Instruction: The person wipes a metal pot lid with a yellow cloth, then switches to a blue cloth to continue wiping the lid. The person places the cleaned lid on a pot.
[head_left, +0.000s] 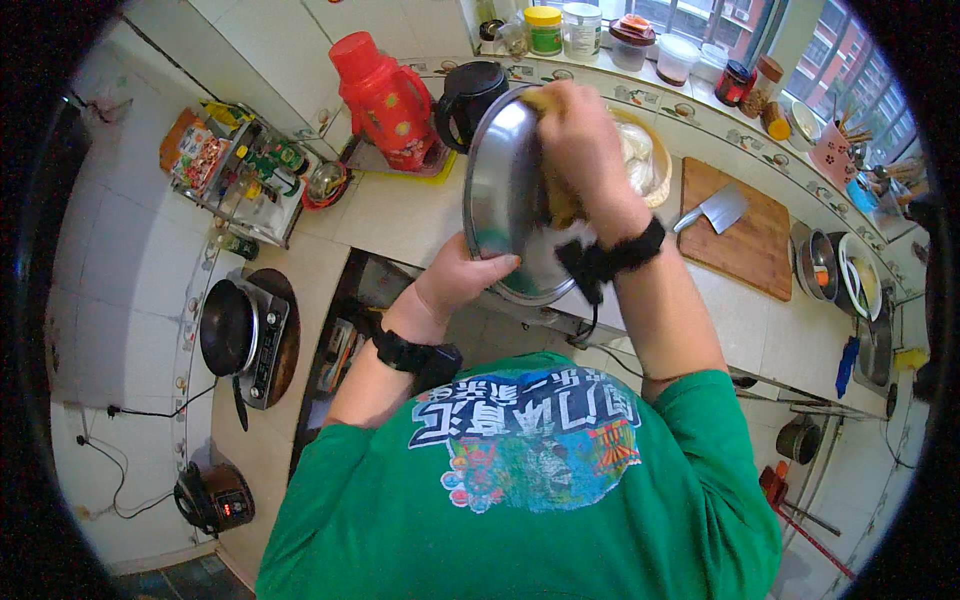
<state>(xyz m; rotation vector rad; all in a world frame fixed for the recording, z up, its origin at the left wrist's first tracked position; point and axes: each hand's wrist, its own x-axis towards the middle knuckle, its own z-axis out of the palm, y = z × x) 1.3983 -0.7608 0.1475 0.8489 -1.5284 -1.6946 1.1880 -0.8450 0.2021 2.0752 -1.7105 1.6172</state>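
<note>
A large round stainless-steel basin or lid (496, 176) is held up, tilted, over the counter's front edge. My left hand (461, 276) grips its lower left rim, thumb on the near face. My right hand (585, 142) is slightly blurred and clutches a yellowish-brown cloth (561, 204) against the metal. Part of the cloth is hidden by the fingers. Behind my right hand is a pale basket (660, 169) with a white plastic bag (636, 157) in it, partly covered by the hand.
A cleaver (721, 210) lies on a wooden cutting board (739, 259) to the right, before bowls (817, 262) and a sink (874, 349). Behind stand a red thermos (382, 105) and a black kettle (472, 94). A frying pan (227, 328) sits on a cooker at left.
</note>
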